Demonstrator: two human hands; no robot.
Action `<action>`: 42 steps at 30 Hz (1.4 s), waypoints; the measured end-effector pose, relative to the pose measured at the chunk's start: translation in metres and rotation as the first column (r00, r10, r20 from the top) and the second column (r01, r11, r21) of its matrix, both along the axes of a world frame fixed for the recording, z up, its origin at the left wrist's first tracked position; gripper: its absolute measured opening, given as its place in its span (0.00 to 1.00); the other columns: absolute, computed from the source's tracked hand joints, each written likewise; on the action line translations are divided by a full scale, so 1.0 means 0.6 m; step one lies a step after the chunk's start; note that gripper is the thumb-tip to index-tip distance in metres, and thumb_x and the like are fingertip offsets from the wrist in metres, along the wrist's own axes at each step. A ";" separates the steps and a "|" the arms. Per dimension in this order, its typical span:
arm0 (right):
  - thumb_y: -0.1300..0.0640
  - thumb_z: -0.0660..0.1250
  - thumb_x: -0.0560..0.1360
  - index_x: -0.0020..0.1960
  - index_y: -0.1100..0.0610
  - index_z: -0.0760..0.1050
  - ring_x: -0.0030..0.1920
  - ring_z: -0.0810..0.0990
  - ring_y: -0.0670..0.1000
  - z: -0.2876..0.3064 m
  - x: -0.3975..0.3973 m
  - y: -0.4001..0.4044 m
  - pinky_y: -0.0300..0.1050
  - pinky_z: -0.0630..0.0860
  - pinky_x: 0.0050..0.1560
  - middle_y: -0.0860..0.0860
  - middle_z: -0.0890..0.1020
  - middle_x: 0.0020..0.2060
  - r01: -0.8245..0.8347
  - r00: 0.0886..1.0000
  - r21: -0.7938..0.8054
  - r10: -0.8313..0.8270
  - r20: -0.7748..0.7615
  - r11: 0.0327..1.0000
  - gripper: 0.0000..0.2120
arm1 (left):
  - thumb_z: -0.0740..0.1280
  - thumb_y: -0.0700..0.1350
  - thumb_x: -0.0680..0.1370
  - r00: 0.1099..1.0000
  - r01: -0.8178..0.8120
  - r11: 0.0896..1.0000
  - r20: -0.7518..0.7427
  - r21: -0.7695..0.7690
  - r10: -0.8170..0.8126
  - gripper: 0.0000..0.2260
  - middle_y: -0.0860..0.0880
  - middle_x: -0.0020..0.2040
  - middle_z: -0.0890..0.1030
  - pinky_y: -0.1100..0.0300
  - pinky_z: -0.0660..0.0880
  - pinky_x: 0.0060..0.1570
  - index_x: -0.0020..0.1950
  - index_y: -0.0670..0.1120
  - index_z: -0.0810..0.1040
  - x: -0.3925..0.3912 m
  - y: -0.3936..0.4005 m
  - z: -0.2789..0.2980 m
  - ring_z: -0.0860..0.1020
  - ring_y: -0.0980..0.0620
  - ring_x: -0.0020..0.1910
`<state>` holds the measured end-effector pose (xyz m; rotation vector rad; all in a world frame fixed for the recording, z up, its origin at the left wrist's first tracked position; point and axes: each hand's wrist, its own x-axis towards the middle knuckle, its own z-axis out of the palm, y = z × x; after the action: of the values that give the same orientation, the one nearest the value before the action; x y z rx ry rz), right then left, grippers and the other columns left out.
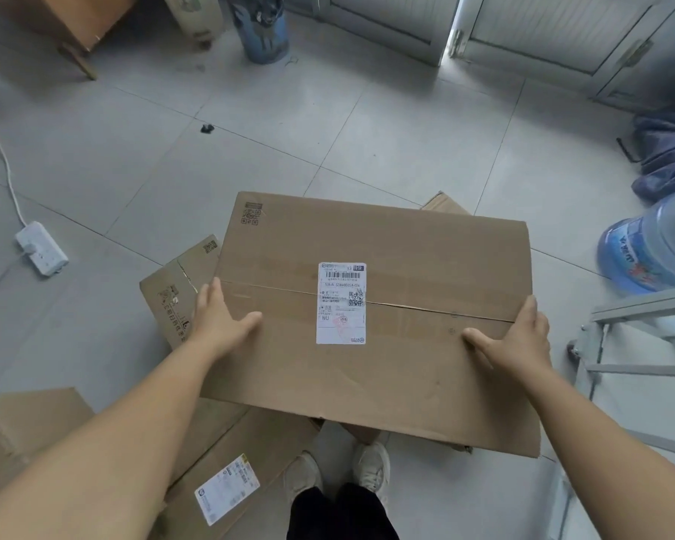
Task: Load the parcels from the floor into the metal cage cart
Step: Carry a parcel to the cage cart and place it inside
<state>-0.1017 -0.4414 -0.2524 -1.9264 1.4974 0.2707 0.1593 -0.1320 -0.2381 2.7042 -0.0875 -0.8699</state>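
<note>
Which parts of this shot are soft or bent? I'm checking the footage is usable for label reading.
Head view: the shipping label on the large box is fairly sharp, though its small print stays unreadable; the frame corners blur, and the wide lens bows the floor tiles. Both the left hand and right hand are in focus. Light is soft and even, without glare.

Shipping label (341,303) on the large cardboard parcel (406,247): "Y3", "NA", "WU" legible, with barcode and QR code; other print too small.
</note>
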 end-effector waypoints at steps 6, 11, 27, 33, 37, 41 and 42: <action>0.43 0.79 0.63 0.78 0.49 0.47 0.71 0.65 0.58 -0.033 -0.028 -0.013 0.59 0.66 0.70 0.56 0.64 0.73 0.116 0.985 0.049 -0.121 0.126 0.992 0.55 | 0.77 0.52 0.69 0.989 -0.149 0.985 -0.029 -0.092 0.147 0.51 0.45 0.79 0.50 0.50 0.54 0.74 0.80 0.46 0.44 0.024 0.001 -0.026 0.53 0.47 0.77; 0.44 0.80 0.61 0.72 0.47 0.56 0.66 0.72 0.57 -0.028 -0.027 -0.023 0.56 0.70 0.65 0.54 0.71 0.68 0.117 0.975 0.062 -0.126 0.181 0.991 0.48 | 0.80 0.51 0.64 0.983 -0.182 0.971 0.008 -0.154 0.185 0.50 0.45 0.76 0.60 0.48 0.61 0.72 0.78 0.46 0.54 0.032 -0.001 -0.026 0.62 0.45 0.74; 0.44 0.80 0.61 0.72 0.46 0.56 0.65 0.73 0.56 0.171 -0.112 -0.038 0.58 0.71 0.66 0.53 0.72 0.66 0.194 0.939 0.002 -0.187 0.287 0.981 0.48 | 0.78 0.49 0.69 0.986 -0.066 0.942 0.121 -0.328 0.111 0.48 0.47 0.77 0.56 0.49 0.59 0.71 0.79 0.46 0.51 -0.033 -0.039 0.162 0.60 0.46 0.75; 0.44 0.80 0.61 0.75 0.48 0.53 0.69 0.71 0.56 0.299 -0.168 -0.024 0.57 0.68 0.68 0.52 0.70 0.70 0.266 0.904 -0.072 -0.223 0.366 0.961 0.52 | 0.79 0.53 0.66 0.985 0.031 0.927 0.168 -0.375 0.035 0.49 0.45 0.75 0.60 0.45 0.64 0.70 0.78 0.46 0.53 -0.040 -0.061 0.266 0.64 0.42 0.72; 0.45 0.81 0.61 0.72 0.50 0.59 0.66 0.74 0.56 0.388 -0.223 -0.003 0.56 0.71 0.65 0.52 0.74 0.66 0.356 0.863 -0.143 -0.266 0.429 0.924 0.47 | 0.79 0.57 0.62 0.982 0.113 0.898 0.186 -0.425 -0.036 0.48 0.44 0.72 0.64 0.43 0.67 0.67 0.75 0.46 0.59 -0.052 -0.081 0.343 0.68 0.41 0.69; 0.47 0.81 0.62 0.74 0.53 0.58 0.67 0.72 0.57 0.479 -0.283 0.029 0.54 0.70 0.66 0.54 0.72 0.68 0.439 0.818 -0.200 -0.297 0.492 0.876 0.49 | 0.77 0.60 0.59 0.966 0.209 0.847 0.237 -0.488 -0.102 0.48 0.44 0.69 0.66 0.42 0.68 0.66 0.73 0.47 0.61 -0.074 -0.104 0.420 0.68 0.41 0.67; 0.48 0.81 0.63 0.74 0.53 0.58 0.67 0.72 0.57 0.500 -0.299 0.037 0.55 0.70 0.66 0.54 0.72 0.68 0.461 0.808 -0.212 -0.309 0.501 0.862 0.48 | 0.78 0.59 0.60 0.959 0.238 0.829 0.257 -0.506 -0.118 0.47 0.44 0.68 0.67 0.41 0.68 0.65 0.73 0.47 0.62 -0.083 -0.110 0.441 0.68 0.41 0.67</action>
<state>-0.2808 -0.4190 0.0478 -1.6931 1.6306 -0.6144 0.1096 -0.1980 0.0263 2.2634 -0.5568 -0.4915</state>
